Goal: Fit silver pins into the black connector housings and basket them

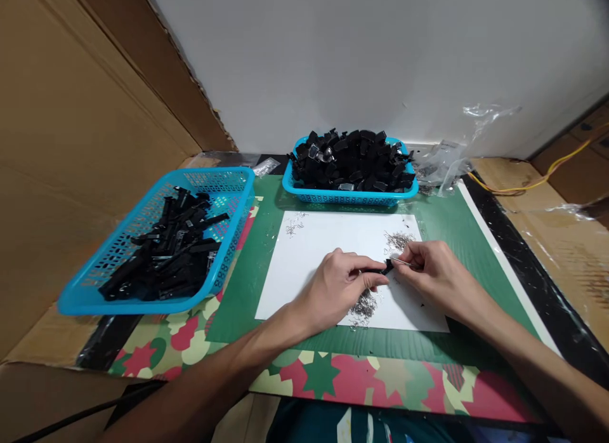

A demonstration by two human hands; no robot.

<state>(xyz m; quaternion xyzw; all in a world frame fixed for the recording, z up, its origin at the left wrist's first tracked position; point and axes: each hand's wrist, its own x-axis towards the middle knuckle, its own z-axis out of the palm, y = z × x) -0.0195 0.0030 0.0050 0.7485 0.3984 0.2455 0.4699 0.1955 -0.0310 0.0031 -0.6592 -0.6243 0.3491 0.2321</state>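
Above the white sheet (333,233), my left hand (330,284) pinches a small black plastic part (389,265) between thumb and fingers. Most of that part is hidden by the fingers. My right hand (431,268) is closed on a thin metal tool (400,261), whose tip meets the end of the black part; its exact kind is unclear. Beneath my left hand lies a pile of tiny silvery metal pieces (363,308). A second metal pile (398,240) sits just beyond my right fingers, and a sparser scatter (295,224) is at the sheet's far left corner.
A blue basket (238,240) at left contains long black parts (176,252). Another blue basket (342,197), against the wall, is heaped with black pieces (352,157). Clear plastic bags (442,164) lie beside it. Cardboard (71,145) walls the left; a yellow cable (554,167) runs at right.
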